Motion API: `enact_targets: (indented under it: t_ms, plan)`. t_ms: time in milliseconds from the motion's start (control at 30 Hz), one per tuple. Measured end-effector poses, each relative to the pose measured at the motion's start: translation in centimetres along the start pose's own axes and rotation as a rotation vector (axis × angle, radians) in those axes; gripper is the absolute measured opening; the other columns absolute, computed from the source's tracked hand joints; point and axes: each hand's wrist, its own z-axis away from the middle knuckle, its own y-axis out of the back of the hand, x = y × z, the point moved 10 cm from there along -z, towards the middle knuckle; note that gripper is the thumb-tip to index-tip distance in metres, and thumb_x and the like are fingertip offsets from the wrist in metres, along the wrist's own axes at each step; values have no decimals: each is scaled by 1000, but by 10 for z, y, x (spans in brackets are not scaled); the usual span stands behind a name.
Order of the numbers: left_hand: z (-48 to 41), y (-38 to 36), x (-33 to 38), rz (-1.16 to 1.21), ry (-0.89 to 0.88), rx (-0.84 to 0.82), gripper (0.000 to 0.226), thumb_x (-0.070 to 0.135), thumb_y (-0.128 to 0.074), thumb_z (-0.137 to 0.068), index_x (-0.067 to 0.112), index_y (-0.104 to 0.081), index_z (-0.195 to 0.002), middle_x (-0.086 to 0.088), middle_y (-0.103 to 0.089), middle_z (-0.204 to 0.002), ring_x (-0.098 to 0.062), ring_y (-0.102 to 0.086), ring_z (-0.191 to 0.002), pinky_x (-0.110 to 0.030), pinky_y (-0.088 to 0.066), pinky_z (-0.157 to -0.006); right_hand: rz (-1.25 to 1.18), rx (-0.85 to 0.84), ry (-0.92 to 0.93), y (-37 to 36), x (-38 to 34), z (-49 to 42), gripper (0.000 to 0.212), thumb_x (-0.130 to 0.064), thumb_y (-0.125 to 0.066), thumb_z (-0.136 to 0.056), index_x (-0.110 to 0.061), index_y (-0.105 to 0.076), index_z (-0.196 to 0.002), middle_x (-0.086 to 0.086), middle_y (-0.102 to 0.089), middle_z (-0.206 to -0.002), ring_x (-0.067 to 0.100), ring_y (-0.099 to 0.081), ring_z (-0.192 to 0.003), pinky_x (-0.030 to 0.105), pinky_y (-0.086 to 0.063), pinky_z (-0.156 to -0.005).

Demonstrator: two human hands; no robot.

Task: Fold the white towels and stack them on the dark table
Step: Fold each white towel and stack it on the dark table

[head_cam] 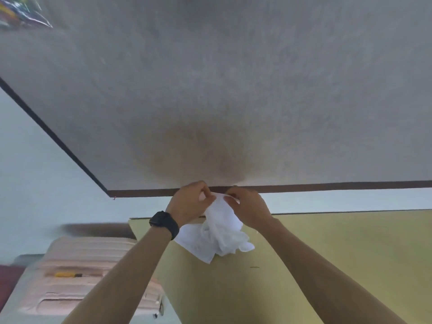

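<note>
- The white towel (222, 220) hangs crumpled from its top edge, its long axis running from the hands down toward the person, with the bunched end lowest.
- The left hand (189, 202) and the right hand (247, 206) are close together, just in front of the near edge of the grey bench (233, 90).
- The left fingers (205, 190) and the right fingers (231, 195) are curled, pinching the top edge; a short span of cloth stretches between them.
- The rest of the towel falls below the fingers, over the yellow-green bench (327, 253).
- A flat white cloth (194, 242) lies there under the bunched end; whether it is a second towel I cannot tell.
- A black watch (163, 224) is on the left wrist.
- A pink suitcase (81, 265) stands to the left.
</note>
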Motion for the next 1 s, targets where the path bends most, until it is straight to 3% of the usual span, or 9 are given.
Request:
enact_targets:
  t_ms: [67, 167, 300, 433, 600, 700, 867, 1000]
  plan:
    - [2, 16, -2, 56, 4, 68, 18, 35, -64, -93, 23, -51, -93, 11, -59, -82, -14, -56, -71, -30, -49, -68, 63, -21, 49, 5, -7, 0, 21, -38, -51, -101, -23, -65, -107, -6, -69, -95, 18, -63, -86, 37, -53, -75]
    - [2, 35, -8, 124, 9, 142, 19, 34, -66, -93, 27, -59, -109, 11, -64, -88, -12, -61, -81, -27, -48, -74, 115, -30, 64, 16, 2, 5, 20, -35, -53, -101, -20, -65, -107, -3, -66, -98, 20, -62, -87, 36, -51, -76]
    - [4, 39, -7, 38, -26, 146, 16, 41, -61, -95, 31, -73, -97, 18, -71, -87, -6, -64, -83, -30, -54, -79, 102, 0, 23, 37, 32, 23, 17, -28, -57, -100, -18, -71, -99, -5, -70, -91, 15, -60, -81, 22, -39, -66]
    - [10, 36, -8, 0, -1, 194, 24, 48, -58, -94, 32, -75, -97, 18, -73, -89, -10, -66, -86, -31, -54, -80, 92, 69, -19, 64, 64, 51, 17, -24, -56, -100, -19, -73, -99, -5, -73, -89, 19, -65, -83, 34, -48, -75]
    - [27, 18, 9, -12, 12, 192, 20, 46, -61, -94, 33, -76, -100, 15, -72, -94, -8, -65, -87, -30, -55, -80, 61, 149, -74, 92, 104, 87, 18, -24, -58, -100, -20, -73, -107, -5, -75, -97, 21, -66, -89, 37, -51, -82]
    - [46, -7, 22, -37, 43, 147, 18, 45, -63, -93, 34, -76, -99, 15, -66, -96, -6, -61, -87, -30, -52, -81, 31, 147, -103, 94, 130, 115, 17, -24, -57, -100, -21, -73, -106, -6, -74, -97, 19, -65, -90, 37, -51, -83]
    - [98, -63, 33, -37, 101, 64, 14, 44, -70, -89, 33, -77, -93, 19, -72, -86, -1, -65, -84, -20, -50, -76, -28, 130, -172, 90, 172, 177, 13, -25, -61, -98, -21, -72, -101, -7, -72, -91, 18, -65, -85, 36, -51, -78]
    - [144, -111, 26, 21, 188, -78, 10, 42, -75, -85, 34, -78, -89, 20, -72, -81, 2, -66, -82, -18, -48, -75, -68, 32, -218, 81, 201, 231, 8, -27, -67, -95, -24, -74, -94, -13, -70, -82, 12, -65, -80, 21, -44, -71]
